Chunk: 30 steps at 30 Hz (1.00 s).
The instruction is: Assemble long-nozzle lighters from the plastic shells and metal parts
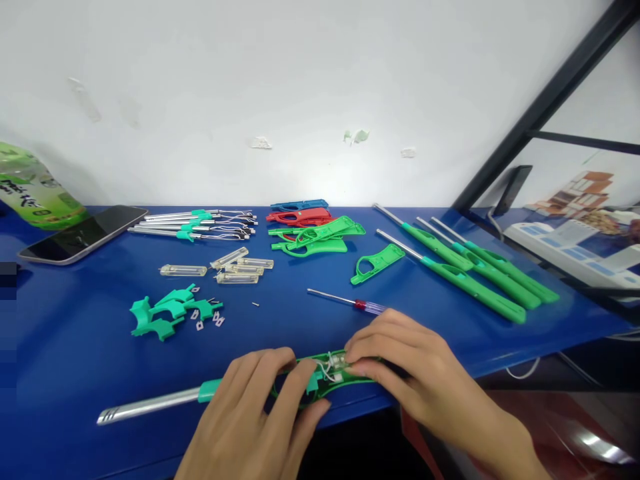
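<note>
A long gas lighter [210, 390] lies at the front edge of the table, its green handle half exposed and its silver tube pointing left. My left hand [260, 407] grips the handle around its teal trigger part, fingers bent over it. With fingertips pressed together, my right hand [400, 360] holds the right part of the same handle, on a clear fuel tank [339, 361] seated inside. White wires and a small white piece show between the hands. Just beyond my right hand lies a screwdriver [350, 303] with a red and clear handle.
Several finished-looking green lighters [475, 291] lie at the right. Handle shells [315, 247] are stacked at the back, with one green shell [377, 263] apart. Clear tanks [237, 278], wired tubes [193, 227], teal triggers [155, 320], a phone [85, 233] and a bottle [40, 193] are leftward.
</note>
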Available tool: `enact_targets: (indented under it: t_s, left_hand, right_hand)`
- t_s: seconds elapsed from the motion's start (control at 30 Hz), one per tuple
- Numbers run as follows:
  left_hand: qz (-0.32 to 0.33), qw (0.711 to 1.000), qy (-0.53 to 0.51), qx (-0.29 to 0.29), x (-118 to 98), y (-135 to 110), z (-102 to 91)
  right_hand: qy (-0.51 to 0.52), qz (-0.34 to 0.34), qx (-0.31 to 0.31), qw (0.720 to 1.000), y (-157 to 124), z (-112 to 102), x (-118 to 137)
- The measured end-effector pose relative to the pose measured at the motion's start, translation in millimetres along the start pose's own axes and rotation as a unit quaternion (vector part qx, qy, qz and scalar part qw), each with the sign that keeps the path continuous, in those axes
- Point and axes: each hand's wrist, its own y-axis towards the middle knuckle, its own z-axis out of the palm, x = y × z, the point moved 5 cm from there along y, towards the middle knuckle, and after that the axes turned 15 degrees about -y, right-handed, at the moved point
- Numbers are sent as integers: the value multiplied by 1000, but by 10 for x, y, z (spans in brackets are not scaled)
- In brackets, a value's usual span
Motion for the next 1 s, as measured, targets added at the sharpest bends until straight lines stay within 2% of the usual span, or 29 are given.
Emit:
enact_targets:
  t_s: [0.1,0.33,0.5,0.77,1.0]
  left_hand:
    - [-2,1000,-12,6,19,-5,7]
    - [-29,999,-35,-19,-13,140,-76]
    - [-40,998,-22,-32,-32,117,-78]
    - [-40,998,-50,-4,11,105,-54]
    - [-27,999,-11,-41,-20,127,-77]
  right_hand:
    - [6,-1,0,1000,-1,1,2]
    - [15,10,5,1000,0,3,-14]
    - [10,11,6,1000,6,1,-16]
    - [12,13,6,1000,6,7,-25]
    - [5,9,6,1000,14,3,-22]
